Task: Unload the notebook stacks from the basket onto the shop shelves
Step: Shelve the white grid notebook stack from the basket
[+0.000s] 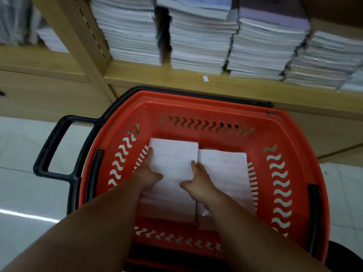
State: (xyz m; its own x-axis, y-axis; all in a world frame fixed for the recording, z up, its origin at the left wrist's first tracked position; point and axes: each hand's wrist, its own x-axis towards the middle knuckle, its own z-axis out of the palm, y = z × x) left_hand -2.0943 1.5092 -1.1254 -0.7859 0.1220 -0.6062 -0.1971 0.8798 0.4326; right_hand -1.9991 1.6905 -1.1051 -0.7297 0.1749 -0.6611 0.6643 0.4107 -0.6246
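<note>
At centre frame, inside the basket (196,102), the left hand (148,174) and right hand (198,180) clasped the left stack (174,154) by its sides, fingers curled over its edges, thumbs on top. The right stack (227,169) lay touching it. Across the top of the frame, the shelf (157,75) bore more piles (196,46).

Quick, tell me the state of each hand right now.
Left hand: grips the left edge of the left notebook stack, thumb on top.
Right hand: grips the same stack's right edge, thumb on top.
</note>
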